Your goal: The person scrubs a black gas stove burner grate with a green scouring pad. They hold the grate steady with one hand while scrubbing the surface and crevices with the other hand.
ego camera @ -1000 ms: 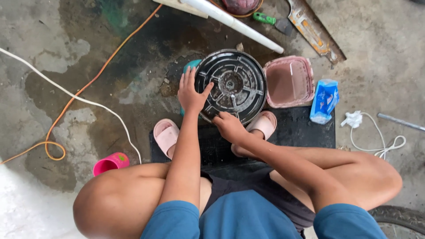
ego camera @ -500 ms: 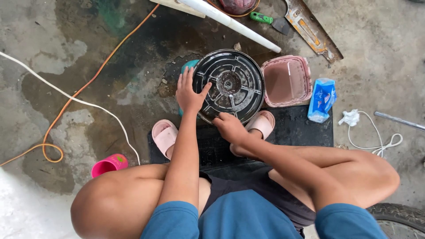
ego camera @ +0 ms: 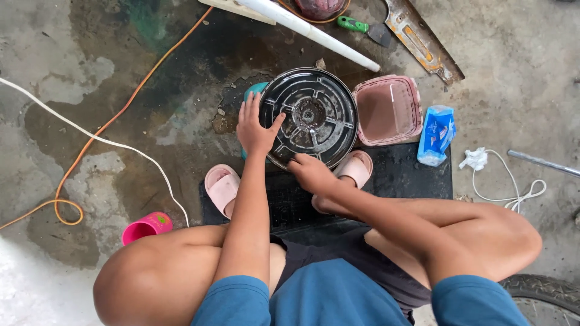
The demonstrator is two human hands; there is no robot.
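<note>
A round black ribbed disc (ego camera: 320, 102), wet and shiny, lies over a teal basin (ego camera: 252, 92) on the wet concrete floor. My left hand (ego camera: 254, 125) rests on the disc's left rim with the fingers spread and the thumb on top. My right hand (ego camera: 311, 174) presses at the disc's near edge, fingers curled; whether it holds anything is hidden. I squat with both feet in pink slippers (ego camera: 222, 186) on a black mat (ego camera: 403, 175).
A pink rectangular tub (ego camera: 388, 110) stands right of the disc, a blue packet (ego camera: 436, 134) beyond it. A pink cup (ego camera: 147, 227) lies at left. Orange cable (ego camera: 109, 124), white cable (ego camera: 78, 130), white pipe (ego camera: 314, 30), green-handled tool (ego camera: 353, 24), tyre (ego camera: 544, 296).
The view has shifted slightly; both hands stay on the disc, the right hand moving a little along its near edge.
</note>
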